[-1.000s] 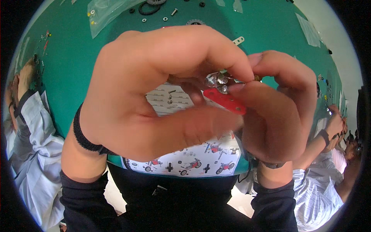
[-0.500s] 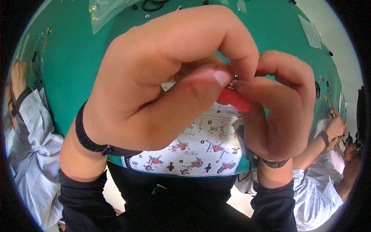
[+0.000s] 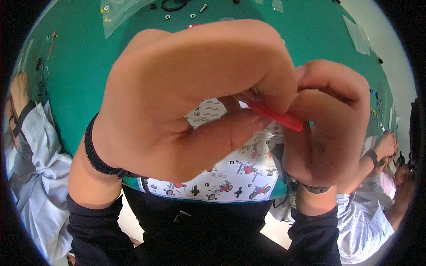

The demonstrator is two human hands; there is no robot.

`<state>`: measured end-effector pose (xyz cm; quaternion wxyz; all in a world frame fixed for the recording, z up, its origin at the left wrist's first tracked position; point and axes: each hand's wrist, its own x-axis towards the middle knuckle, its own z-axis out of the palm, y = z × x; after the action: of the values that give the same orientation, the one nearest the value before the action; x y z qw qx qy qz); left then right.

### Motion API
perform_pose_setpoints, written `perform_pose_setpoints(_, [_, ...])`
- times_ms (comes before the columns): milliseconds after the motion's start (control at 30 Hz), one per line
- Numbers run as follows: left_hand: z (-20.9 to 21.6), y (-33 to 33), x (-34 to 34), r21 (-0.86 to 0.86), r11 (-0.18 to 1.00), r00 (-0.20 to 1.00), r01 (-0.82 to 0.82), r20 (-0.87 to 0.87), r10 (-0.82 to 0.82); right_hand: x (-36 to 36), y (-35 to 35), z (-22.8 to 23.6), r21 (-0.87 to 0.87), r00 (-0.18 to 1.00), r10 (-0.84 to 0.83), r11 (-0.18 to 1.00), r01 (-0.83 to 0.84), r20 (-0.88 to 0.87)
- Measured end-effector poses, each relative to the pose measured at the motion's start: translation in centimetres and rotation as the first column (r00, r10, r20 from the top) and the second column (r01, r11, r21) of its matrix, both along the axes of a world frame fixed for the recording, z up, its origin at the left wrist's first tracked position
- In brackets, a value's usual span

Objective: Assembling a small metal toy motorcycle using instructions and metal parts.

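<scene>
Close to the camera, a small flat red part [image 3: 284, 119] is pinched between the fingers of my two hands. My left hand [image 3: 191, 88] curls over it, thumb below and forefinger above, with a bit of metal showing beside the forefinger. My right hand [image 3: 328, 119] grips the part's other end with bent fingers, which hide much of it. Beneath both hands lies a white instruction sheet [image 3: 222, 186] printed with drawings of a red motorbike model, partly covered by my left hand.
On the green table [image 3: 319, 35], beyond my hands, are a clear plastic bag [image 3: 117, 15], a screw [image 3: 203, 8], a nut [image 3: 192, 16] and a black ring [image 3: 174, 4]. Co-workers sit on both sides; one person's hand [image 3: 387, 144] is at right.
The red part has tilted and now shows its edge. My left hand has turned and its fingers have shifted lower around the part, uncovering loose hardware on the table behind.
</scene>
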<state>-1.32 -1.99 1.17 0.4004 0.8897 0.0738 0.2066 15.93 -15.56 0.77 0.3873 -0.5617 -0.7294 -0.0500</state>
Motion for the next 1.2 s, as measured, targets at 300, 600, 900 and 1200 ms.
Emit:
perform_pose_setpoints(300, [-1.2, -1.0, -1.7, 0.154, 0.963, 0.974, -0.219, 0.087, 0.207, -1.8, 0.4, 4.0, -0.285, 0.950, -0.017, 0.952, 0.111, 0.312])
perform_pose_setpoints(600, [-1.7, 1.1, -0.9, 0.177, 0.984, 0.981, 0.023, 0.184, -0.056, 0.0, -0.8, 0.3, -0.070, 0.999, -0.042, 0.997, 0.043, 0.019])
perform_pose_setpoints(900, [-4.4, 0.6, -1.6, 0.120, 0.991, 0.940, -0.065, 0.340, 0.021, 0.5, 0.7, -2.8, 0.223, 0.982, 0.151, 0.967, -0.122, -0.118])
perform_pose_setpoints(1200, [-2.8, -0.7, -1.2, -0.145, 0.989, 0.950, -0.037, 0.302, 0.080, -0.9, -0.4, 1.6, -0.174, 0.997, -0.013, 0.984, 0.027, 0.078])
